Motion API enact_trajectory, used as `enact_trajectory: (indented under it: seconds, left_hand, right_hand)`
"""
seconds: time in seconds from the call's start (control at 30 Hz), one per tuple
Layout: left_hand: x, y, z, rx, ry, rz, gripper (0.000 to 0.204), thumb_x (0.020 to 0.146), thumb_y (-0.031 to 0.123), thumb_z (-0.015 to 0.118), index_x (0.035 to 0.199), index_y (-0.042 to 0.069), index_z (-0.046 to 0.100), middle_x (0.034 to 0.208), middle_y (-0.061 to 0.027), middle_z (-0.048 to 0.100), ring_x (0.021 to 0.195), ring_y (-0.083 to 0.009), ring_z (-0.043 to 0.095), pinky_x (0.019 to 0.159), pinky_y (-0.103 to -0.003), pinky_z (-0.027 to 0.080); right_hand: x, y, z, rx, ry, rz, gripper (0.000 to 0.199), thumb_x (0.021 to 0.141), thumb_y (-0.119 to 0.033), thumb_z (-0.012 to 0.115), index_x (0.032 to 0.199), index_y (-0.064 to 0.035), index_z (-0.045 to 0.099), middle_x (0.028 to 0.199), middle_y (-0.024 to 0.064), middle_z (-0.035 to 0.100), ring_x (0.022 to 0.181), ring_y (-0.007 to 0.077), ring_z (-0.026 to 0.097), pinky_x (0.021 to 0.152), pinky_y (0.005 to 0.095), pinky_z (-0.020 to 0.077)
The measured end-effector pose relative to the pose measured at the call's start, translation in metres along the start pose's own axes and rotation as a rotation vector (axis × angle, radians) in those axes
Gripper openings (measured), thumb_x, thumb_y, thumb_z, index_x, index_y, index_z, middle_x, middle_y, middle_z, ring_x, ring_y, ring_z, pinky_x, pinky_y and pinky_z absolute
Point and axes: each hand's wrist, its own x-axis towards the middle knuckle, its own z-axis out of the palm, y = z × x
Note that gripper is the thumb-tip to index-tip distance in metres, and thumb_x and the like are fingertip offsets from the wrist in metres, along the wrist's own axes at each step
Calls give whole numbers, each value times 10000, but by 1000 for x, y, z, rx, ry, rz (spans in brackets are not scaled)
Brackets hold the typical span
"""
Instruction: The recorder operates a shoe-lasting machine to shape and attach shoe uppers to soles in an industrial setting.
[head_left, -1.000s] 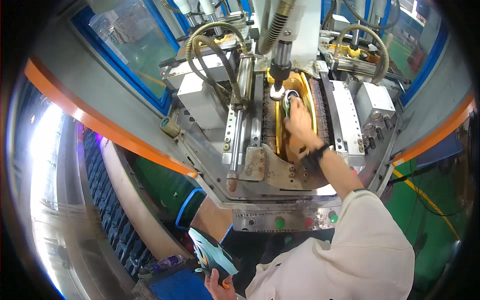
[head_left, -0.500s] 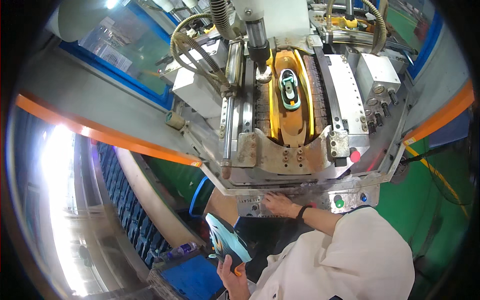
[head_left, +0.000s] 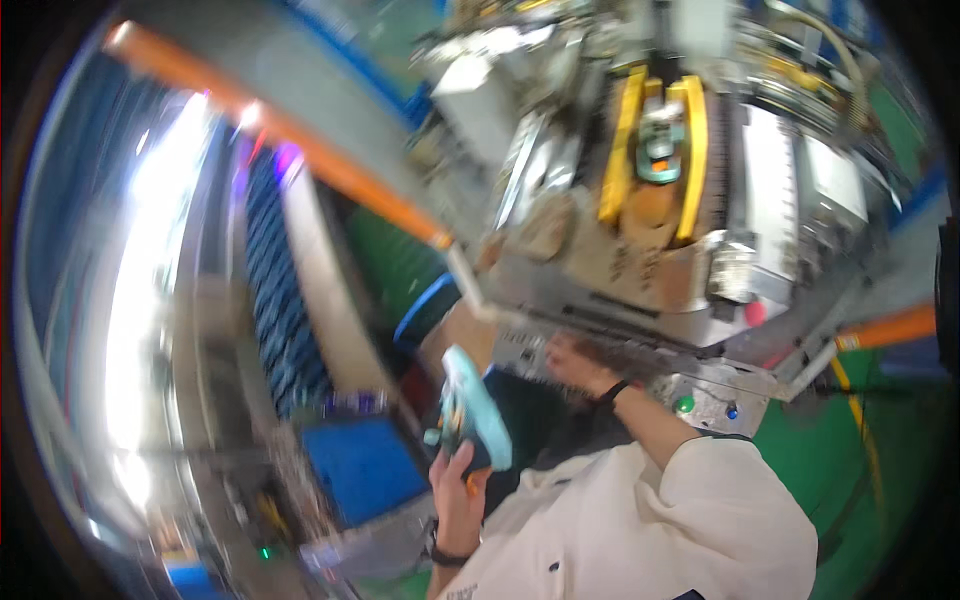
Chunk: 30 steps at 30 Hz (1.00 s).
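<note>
My left hand [head_left: 458,505] grips a light-blue and dark shoe [head_left: 482,405] with an orange tab by its lower end, tilted upright. My right hand [head_left: 577,362] is at the metal control panel [head_left: 712,400] on the front of a machine, with its fingers smeared by motion. Whether it presses anything cannot be made out. In the machine, between two yellow side pads [head_left: 692,150], sits another teal shoe [head_left: 660,150], its opening facing up.
Left of me runs a conveyor with a dark blue ridged belt [head_left: 280,290]. A blue flat surface [head_left: 362,468] lies below the held shoe. Orange-edged guards [head_left: 300,145] flank the machine. Green and blue buttons [head_left: 684,403] are on the panel.
The view has swung left and blurred, so the machine appears farther right. My left hand has raised and turned the shoe. In the machine, the yellow pads appear closer around the other shoe.
</note>
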Motion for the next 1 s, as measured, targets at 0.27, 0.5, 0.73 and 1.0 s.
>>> enact_trajectory:
  seconds: [0.27,0.5,0.73,1.0]
  left_hand:
    - [-36,-31,-72,-187,169,24,368,890,96,659,1236,10,568,1100,-66,657,911,-184,659,764,-303,550]
    - [-73,-129,-224,-519,650,-106,195,862,84,695,1013,-27,642,968,-123,673,842,-249,678,747,-389,583]
    - [-108,-211,-442,-737,1216,94,406,771,46,732,1101,5,499,970,-171,635,760,-325,682,602,-471,588]
    - [-173,-286,-628,-290,1690,50,502,715,127,719,1137,-22,492,983,-190,632,877,-324,642,727,-418,519]
  right_hand:
    - [17,-23,-6,46,-154,38,175,800,-188,648,943,-88,657,952,154,611,927,358,598,754,461,492]
    - [60,-16,6,96,-236,-76,165,824,-86,608,972,-26,649,873,129,636,775,244,603,699,370,487]
    - [180,-354,-12,613,-134,-559,154,896,-79,632,1036,-14,627,911,86,646,742,167,574,718,313,486]
    - [148,-782,46,152,-229,-1547,357,795,-11,671,1146,-10,609,1116,136,646,987,290,614,816,342,486]
